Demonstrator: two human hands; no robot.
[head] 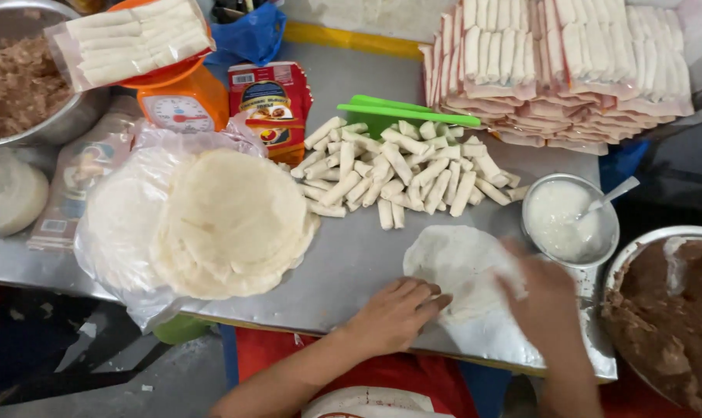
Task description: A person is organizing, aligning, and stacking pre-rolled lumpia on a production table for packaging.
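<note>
Where it lies flat, wrapper point(459, 267) under left fingers point(432, 298), right hand point(544, 290) on edge.

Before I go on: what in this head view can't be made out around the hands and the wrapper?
- Right hand: motion-blurred, so its finger pose is unreadable.
- Wrapper near edge: hidden under both hands; the left hand covers one side.
- Brown filling bowl: cut off by the right frame edge.
- White paste bowl: depth unclear from above.
- Scale dial: too small to read.

Bright even overhead light, soft shadows; right hand point(548, 298) motion-blurred, steel table point(351, 263) faintly glaring
</note>
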